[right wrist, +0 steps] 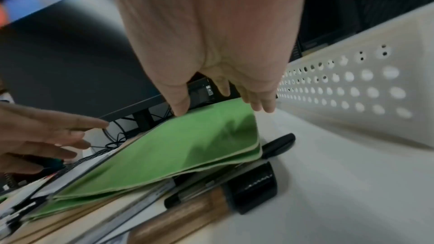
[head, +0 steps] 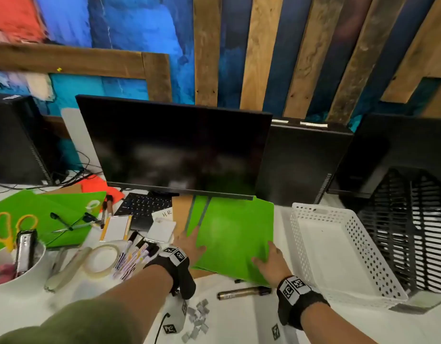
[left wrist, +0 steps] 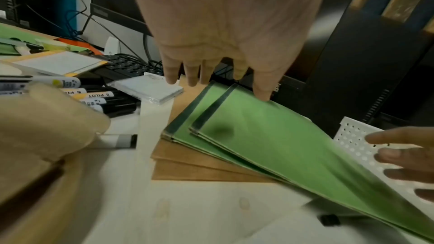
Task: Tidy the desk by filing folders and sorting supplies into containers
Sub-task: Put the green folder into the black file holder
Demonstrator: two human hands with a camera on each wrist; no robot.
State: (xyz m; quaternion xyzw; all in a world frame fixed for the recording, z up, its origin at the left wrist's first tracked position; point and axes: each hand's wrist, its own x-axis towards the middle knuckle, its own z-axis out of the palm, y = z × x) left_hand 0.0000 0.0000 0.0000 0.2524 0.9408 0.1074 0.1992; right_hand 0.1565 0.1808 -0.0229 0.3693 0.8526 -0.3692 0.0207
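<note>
The green folders (head: 233, 234) lie fanned on brown ones, just left of the white basket (head: 338, 247); the left hand (head: 189, 245) rests flat on them, fingers straight; the right hand (head: 270, 260) lifts their near corner, fingers straight; lifted so, the loose stack may well slide apart, or sweep the marker (head: 244, 292) beneath.

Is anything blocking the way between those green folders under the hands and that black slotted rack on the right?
Yes: the white perforated basket sits on the desk directly between the green folders and the black rack.
</note>
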